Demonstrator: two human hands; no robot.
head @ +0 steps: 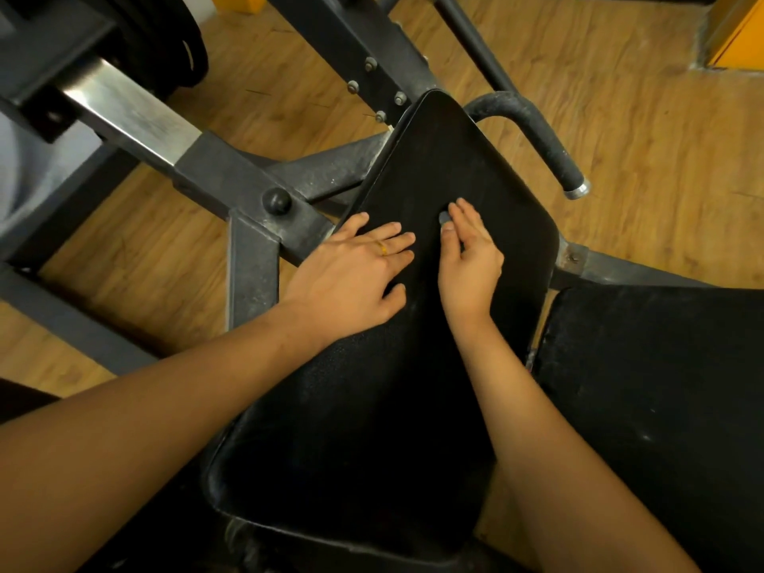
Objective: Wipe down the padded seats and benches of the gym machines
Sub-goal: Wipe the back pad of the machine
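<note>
Grey, small piece (444, 218), too little showing to name, pinched between thumb and fingertips of right hand (469, 258) and held against black padded seat (372, 407) towards its far end. Just left, left hand (351, 275) flat on same pad, fingers straight and spread, gold ring (383, 248) on one finger, gripping nothing. Right of seat, second black pad (661, 386); far right, curved black handle (554, 155); left, dark steel frame (248, 192) over wooden floor (620, 117).

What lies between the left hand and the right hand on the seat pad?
Only a bare strip of the seat pad, seen in the head view. The left hand rests flat; the right hand pinches a small grey thing.
</note>
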